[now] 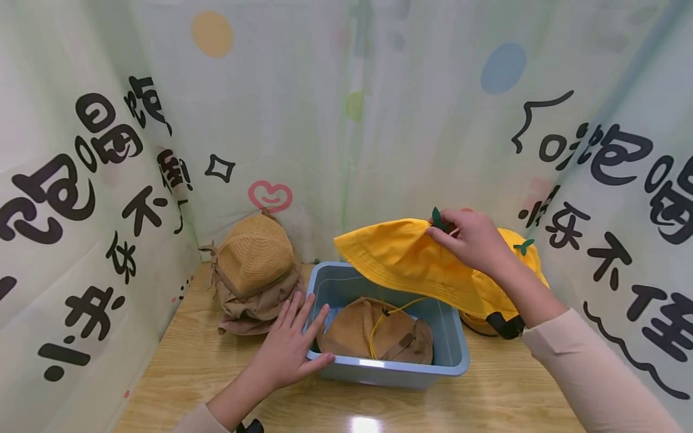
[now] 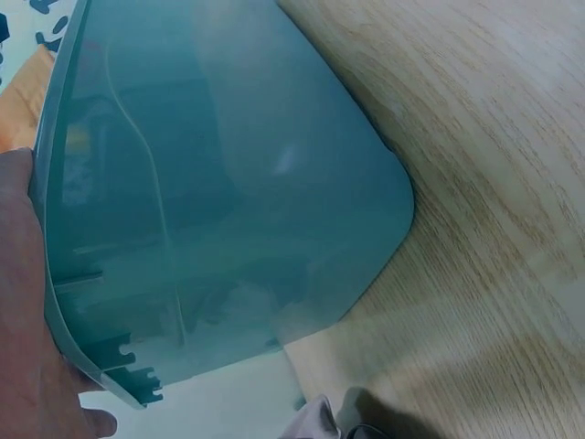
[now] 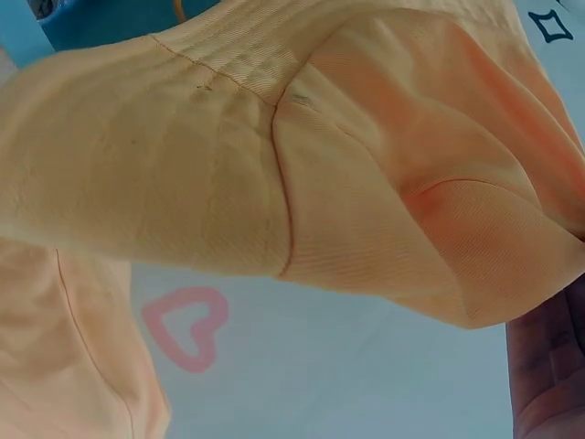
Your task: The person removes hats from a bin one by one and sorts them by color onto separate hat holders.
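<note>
My right hand pinches a yellow bucket hat by its crown, close to a green leaf sprout on top. The hat hangs tilted over the back right of a blue plastic bin, its yellow cord dangling inside. In the right wrist view the hat's brim and folded crown fill most of the picture. With fingers spread, my left hand rests on the bin's left rim. Within the bin lies a brown hat with a woven crown.
Left of the bin, tan and brown hats are stacked on the wooden table. Another yellow hat with a leaf sprout sits at the right, partly behind my right arm. A printed curtain encloses the back and sides.
</note>
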`<state>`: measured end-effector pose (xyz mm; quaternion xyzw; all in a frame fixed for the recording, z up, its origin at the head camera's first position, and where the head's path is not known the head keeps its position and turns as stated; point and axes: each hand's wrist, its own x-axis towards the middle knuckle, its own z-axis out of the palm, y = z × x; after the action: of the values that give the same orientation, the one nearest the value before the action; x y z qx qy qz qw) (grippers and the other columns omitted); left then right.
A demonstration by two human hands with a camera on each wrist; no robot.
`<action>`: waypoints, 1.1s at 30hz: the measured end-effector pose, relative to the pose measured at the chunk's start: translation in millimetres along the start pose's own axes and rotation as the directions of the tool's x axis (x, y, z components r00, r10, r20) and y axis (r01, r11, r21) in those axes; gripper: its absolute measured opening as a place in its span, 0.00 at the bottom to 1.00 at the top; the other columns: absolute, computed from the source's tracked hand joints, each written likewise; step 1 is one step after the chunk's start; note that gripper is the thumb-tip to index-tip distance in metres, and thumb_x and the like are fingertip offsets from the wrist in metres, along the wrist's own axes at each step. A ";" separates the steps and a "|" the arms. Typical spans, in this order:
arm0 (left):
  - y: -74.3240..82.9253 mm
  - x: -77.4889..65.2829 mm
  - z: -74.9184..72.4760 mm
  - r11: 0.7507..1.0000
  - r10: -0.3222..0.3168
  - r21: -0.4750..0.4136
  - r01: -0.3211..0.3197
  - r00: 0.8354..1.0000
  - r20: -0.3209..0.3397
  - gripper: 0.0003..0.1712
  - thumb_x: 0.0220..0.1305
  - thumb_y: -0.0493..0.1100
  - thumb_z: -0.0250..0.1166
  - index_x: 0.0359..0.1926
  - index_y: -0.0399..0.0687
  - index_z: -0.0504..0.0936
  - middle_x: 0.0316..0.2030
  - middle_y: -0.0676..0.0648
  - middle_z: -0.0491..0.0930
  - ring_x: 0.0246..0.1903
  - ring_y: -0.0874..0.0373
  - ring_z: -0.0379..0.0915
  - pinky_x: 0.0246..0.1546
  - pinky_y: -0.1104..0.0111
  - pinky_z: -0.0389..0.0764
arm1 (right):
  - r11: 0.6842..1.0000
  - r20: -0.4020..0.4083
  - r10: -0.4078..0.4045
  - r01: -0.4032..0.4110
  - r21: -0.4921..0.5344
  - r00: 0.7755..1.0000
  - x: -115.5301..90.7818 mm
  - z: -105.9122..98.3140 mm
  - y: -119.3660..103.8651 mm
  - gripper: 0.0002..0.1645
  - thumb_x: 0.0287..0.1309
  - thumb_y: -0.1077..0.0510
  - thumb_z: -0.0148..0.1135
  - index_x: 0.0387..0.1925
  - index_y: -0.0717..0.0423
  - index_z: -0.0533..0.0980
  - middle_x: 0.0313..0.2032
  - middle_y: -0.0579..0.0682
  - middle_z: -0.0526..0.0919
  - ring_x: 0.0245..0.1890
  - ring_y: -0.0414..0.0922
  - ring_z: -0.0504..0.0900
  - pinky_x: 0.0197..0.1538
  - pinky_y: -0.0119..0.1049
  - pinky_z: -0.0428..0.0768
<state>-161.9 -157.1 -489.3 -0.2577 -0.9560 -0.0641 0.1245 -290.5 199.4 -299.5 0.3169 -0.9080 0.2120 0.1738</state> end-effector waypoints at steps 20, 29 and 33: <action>2.0 0.3 0.9 1.000 -0.010 -0.011 0.010 1.000 0.006 0.50 0.66 0.78 0.44 0.79 0.56 0.50 0.76 0.34 0.51 0.76 0.34 0.40 0.71 0.41 0.53 | 0.996 -0.149 0.080 -0.084 -0.020 0.986 -12.3 -50.6 13.2 0.08 0.63 0.56 0.68 0.36 0.57 0.82 0.31 0.52 0.88 0.30 0.52 0.88 0.31 0.15 0.73; 1.9 -0.6 4.7 1.000 0.007 -0.007 -0.007 0.999 -0.042 0.50 0.67 0.78 0.42 0.79 0.55 0.53 0.75 0.33 0.53 0.74 0.31 0.47 0.70 0.41 0.56 | 0.990 -0.181 0.127 -0.135 -0.032 0.975 -20.5 -67.3 18.2 0.10 0.63 0.54 0.67 0.37 0.58 0.82 0.31 0.54 0.87 0.32 0.54 0.87 0.32 0.12 0.70; 2.1 0.1 5.4 1.000 0.007 -0.007 -0.007 0.998 -0.055 0.50 0.67 0.78 0.42 0.79 0.54 0.54 0.75 0.34 0.53 0.74 0.32 0.46 0.70 0.41 0.56 | 0.986 -0.213 0.152 -0.162 -0.027 0.965 -24.1 -70.0 22.2 0.11 0.63 0.52 0.67 0.36 0.58 0.82 0.30 0.54 0.87 0.28 0.36 0.83 0.30 0.13 0.70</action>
<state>-162.0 -154.3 -494.3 -0.2597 -0.9511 -0.0739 0.1501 -274.4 261.9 -257.0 0.2160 -0.9112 0.2374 0.2581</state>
